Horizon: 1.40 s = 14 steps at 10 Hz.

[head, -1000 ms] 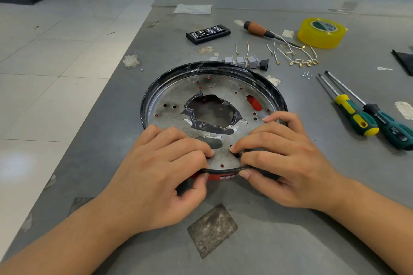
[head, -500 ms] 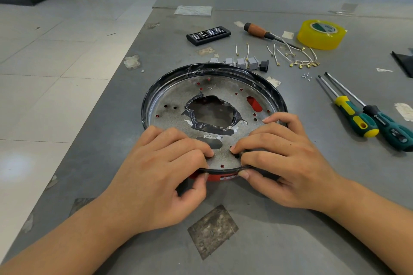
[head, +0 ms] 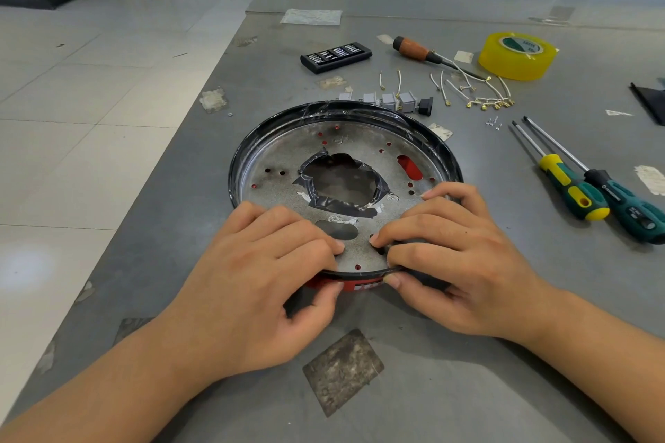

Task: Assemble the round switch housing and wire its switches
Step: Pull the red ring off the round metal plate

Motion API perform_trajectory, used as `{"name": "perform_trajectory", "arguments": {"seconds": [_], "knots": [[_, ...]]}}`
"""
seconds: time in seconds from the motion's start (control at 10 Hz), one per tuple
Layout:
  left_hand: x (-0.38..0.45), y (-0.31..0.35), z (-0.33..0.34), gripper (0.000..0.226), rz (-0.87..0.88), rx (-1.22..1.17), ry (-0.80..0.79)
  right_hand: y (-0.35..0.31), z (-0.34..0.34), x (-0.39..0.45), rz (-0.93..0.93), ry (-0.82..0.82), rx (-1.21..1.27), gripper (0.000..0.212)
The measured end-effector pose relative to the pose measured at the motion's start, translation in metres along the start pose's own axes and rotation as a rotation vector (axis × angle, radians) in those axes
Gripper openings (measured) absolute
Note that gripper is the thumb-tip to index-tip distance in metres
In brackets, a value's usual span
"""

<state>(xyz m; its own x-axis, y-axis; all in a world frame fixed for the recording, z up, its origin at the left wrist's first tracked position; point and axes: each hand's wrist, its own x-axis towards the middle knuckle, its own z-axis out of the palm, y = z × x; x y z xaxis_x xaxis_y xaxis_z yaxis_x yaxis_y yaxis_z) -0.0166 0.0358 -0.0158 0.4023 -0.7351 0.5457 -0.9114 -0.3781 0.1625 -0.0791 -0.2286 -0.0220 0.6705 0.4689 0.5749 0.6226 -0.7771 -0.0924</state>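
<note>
Left hand (head: 266, 280) curls over the housing (head: 345, 158) near rim, thumb under the edge; right hand (head: 453, 262) pinches the same rim beside it. Press evenly round. Switches (head: 390, 100) lie beyond the fingers, untouched.

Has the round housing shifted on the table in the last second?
No. The round housing sits at the same spot relative to the grey switches behind its far rim; both hands grip its near rim.
</note>
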Motion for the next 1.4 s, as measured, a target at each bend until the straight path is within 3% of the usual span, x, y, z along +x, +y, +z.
{"name": "perform_trajectory", "arguments": {"seconds": [1.4], "knots": [[-0.002,-0.002,0.0074,0.011,0.034,0.025,0.055,0.001,0.0003,0.0007,-0.022,0.003,-0.036,0.014]]}}
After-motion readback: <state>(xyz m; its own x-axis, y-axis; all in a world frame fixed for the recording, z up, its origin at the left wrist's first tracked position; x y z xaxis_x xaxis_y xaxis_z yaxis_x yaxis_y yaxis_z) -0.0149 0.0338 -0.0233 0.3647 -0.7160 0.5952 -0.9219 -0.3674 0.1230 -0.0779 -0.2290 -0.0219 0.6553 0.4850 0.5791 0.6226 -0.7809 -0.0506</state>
